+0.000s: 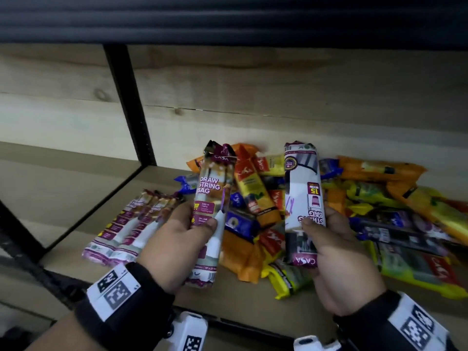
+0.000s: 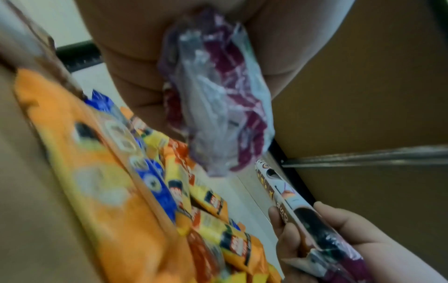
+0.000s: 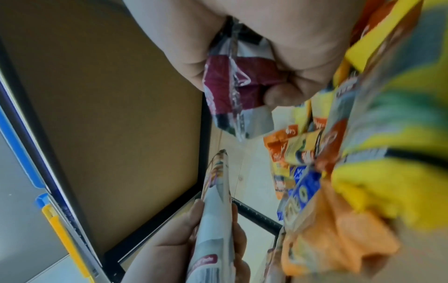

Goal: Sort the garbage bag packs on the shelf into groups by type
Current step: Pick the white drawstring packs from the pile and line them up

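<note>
My left hand [image 1: 177, 239] grips a white-and-maroon draw string bag pack [image 1: 212, 214] upright above the shelf; its crumpled lower end [image 2: 218, 107] fills the left wrist view. My right hand [image 1: 336, 252] grips a second pack of the same kind [image 1: 302, 198], held upside down. Its maroon end [image 3: 237, 82] shows between the fingers in the right wrist view. A small group of matching white-and-maroon packs [image 1: 131, 224] lies flat at the left. A mixed heap of orange, yellow and blue packs [image 1: 354, 211] lies behind and right of both hands.
The wooden shelf board [image 1: 83, 203] runs left of the sorted group, bounded by a black metal upright [image 1: 129, 105] and frame edge. A wooden back panel [image 1: 278, 92] stands behind the heap. The shelf's front edge [image 1: 240, 323] is under my wrists.
</note>
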